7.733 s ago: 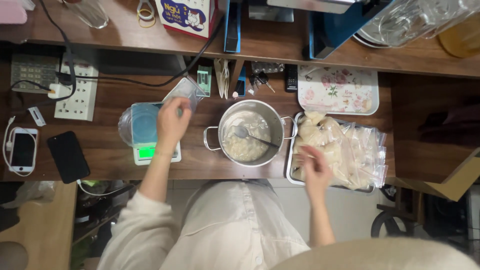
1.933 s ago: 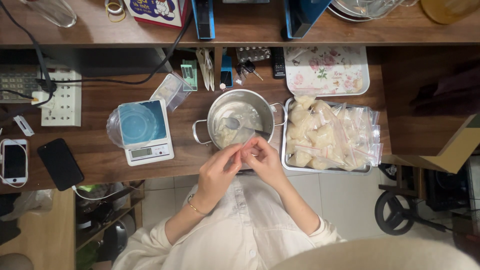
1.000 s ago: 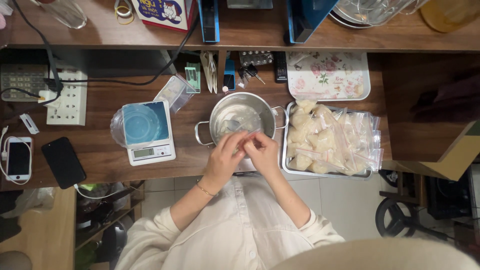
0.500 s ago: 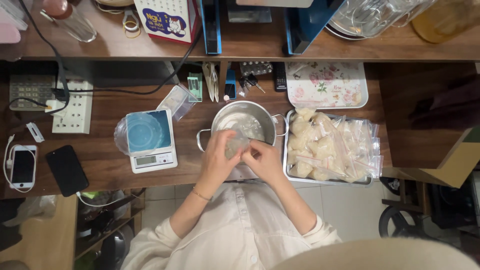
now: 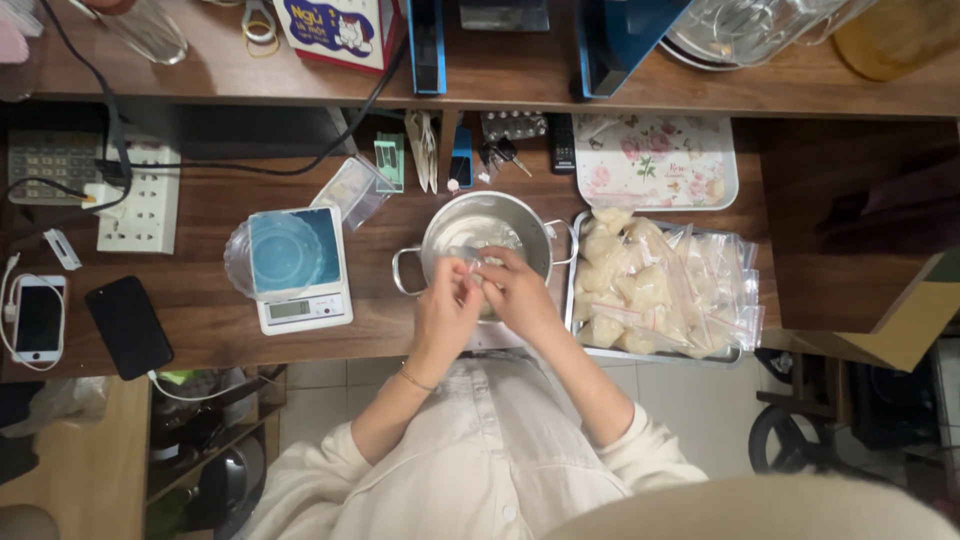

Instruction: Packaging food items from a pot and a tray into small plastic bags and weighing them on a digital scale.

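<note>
**Head view: both hands meet over the steel pot**

Head camera looks straight down on our two hands, joined above the near rim of the steel pot (image 5: 485, 245) at the middle of the wooden tabletop (image 5: 200, 320). Our left hand (image 5: 445, 310) and right hand (image 5: 515, 295) touch at the fingertips, pinching a small clear bag (image 5: 478, 268) between them; each grip is clenched on it, though what the bag holds is too small to tell. Just right of the pot sits a metal tray (image 5: 655, 355) piled with filled clear bags (image 5: 650, 290). To the left stands a kitchen scale (image 5: 300, 312) carrying a clear container (image 5: 275, 255). Two phones (image 5: 125, 325) lie at the far left.
</note>
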